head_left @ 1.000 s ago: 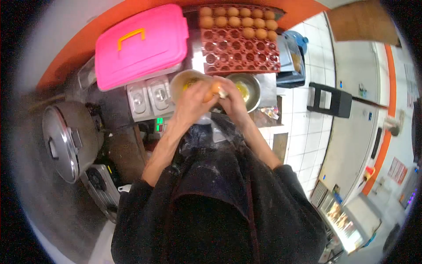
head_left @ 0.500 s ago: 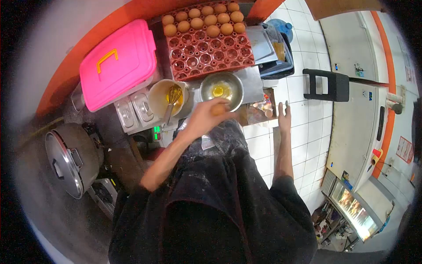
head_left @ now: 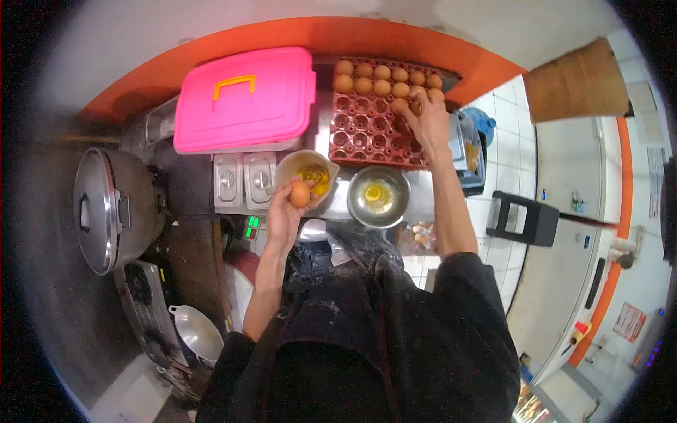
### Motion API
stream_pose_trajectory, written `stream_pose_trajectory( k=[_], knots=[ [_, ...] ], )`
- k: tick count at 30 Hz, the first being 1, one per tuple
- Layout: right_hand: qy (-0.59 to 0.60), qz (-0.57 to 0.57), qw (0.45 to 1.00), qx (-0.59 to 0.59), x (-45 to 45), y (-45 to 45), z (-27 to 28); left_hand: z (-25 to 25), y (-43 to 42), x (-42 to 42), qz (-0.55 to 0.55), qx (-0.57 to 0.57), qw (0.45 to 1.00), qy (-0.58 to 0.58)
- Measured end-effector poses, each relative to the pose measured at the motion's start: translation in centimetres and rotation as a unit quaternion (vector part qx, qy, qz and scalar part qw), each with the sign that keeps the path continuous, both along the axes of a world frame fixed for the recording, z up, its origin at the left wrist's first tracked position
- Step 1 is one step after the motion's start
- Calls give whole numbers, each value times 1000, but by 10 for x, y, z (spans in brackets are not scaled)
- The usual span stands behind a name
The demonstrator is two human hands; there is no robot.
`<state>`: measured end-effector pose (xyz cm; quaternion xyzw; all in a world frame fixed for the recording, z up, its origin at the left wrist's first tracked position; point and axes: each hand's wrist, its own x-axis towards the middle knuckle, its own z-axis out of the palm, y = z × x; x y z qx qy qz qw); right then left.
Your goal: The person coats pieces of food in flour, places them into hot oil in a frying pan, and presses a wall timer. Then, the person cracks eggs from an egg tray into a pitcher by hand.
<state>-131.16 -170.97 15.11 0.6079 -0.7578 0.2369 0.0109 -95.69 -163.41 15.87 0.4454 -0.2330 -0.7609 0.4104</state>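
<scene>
My left hand [head_left: 283, 211] is closed around a brown egg [head_left: 300, 195], held over the near edge of a pale mixing jug [head_left: 285, 169]. Yellow egg and the wires of a whisk [head_left: 315, 174] show inside that jug. My right hand [head_left: 430, 125] reaches to the red egg tray [head_left: 352, 144], its fingers closed about a brown egg in the front row of eggs, mostly hidden by them. Another egg [head_left: 399, 106] sits just left of the fingertips. Between my arms stands a steel bowl [head_left: 358, 209] with a cracked egg [head_left: 376, 194] in it.
A pink lidded box [head_left: 247, 106] and lidded steel containers [head_left: 227, 182] stand at left. Eggshells [head_left: 421, 236] lie right of the bowl. A large pot [head_left: 106, 211] is far left, a black stool [head_left: 525, 220] on the tiled floor at right.
My left hand has carried its egg leftward from the bowl to the jug. My right hand has moved from beside the eggshells up to the tray. The view has turned.
</scene>
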Motion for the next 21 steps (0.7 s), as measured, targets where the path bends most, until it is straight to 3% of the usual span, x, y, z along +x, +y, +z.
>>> stream_pose_trajectory(
  k=[2,5,10,13,16,21],
  knots=[
    [20,61,998,22,10,-7,-5,6,-1,3,35,12,999,8],
    [55,66,994,61,21,-9,-14,8,-4,6,36,9,999,7],
    [4,84,993,82,18,-12,-23,-6,-15,12,29,26,999,22],
    [88,75,985,125,21,-15,-23,-7,-22,11,0,20,999,39],
    [-4,60,995,74,19,-20,-27,-6,-26,9,-2,33,999,26],
    [-4,58,997,53,19,-15,-26,-3,-26,12,5,22,1000,16]
  ],
)
